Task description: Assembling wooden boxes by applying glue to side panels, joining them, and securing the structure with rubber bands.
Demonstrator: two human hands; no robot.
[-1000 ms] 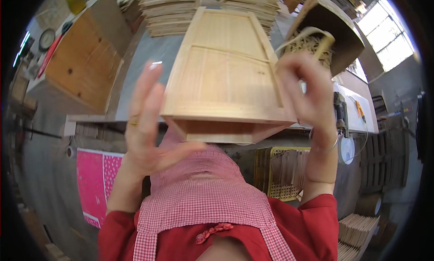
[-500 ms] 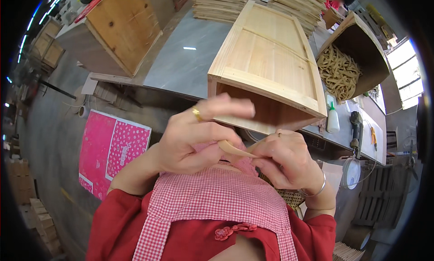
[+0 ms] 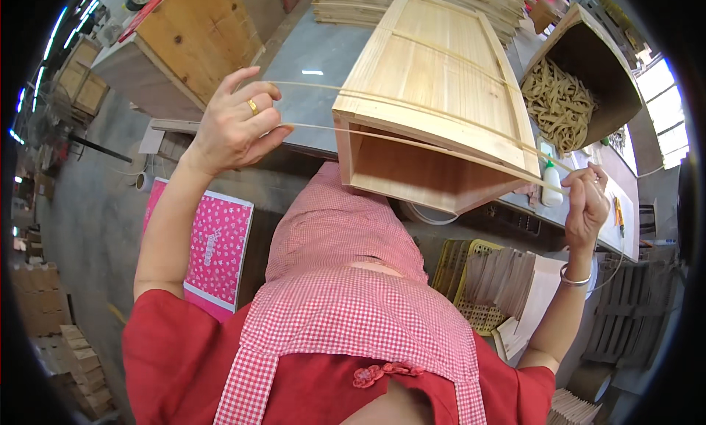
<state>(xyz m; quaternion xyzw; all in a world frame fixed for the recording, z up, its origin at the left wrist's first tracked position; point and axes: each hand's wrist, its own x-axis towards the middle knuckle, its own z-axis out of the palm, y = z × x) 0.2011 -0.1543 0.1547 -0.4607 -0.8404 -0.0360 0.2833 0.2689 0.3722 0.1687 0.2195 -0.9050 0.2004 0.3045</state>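
Observation:
A long tan rubber band (image 3: 309, 85) is stretched wide between my two hands, its two strands running across the near end of a pale wooden box (image 3: 441, 64). My left hand (image 3: 239, 122), with a gold ring, has its fingers hooked in one end of the band, left of the box. At the other end, beyond the box's right near corner, my right hand (image 3: 587, 204) grips the band with curled fingers. The box lies on the bench with its open end facing me. Farther along, another thin band (image 3: 450, 55) crosses its panelled top.
A tipped carton (image 3: 614, 64) holding many rubber bands (image 3: 559, 105) stands right of the box. Near it are a white glue bottle (image 3: 551, 186) and tools. Wooden panels (image 3: 353, 5) are stacked behind. Below right sits a yellow basket (image 3: 478, 318) with wood pieces; a pink carton (image 3: 217, 241) is at left.
My hands were close together before my chest, holding the folded band. They have spread far apart and outward, stretching the band over the near end of the box.

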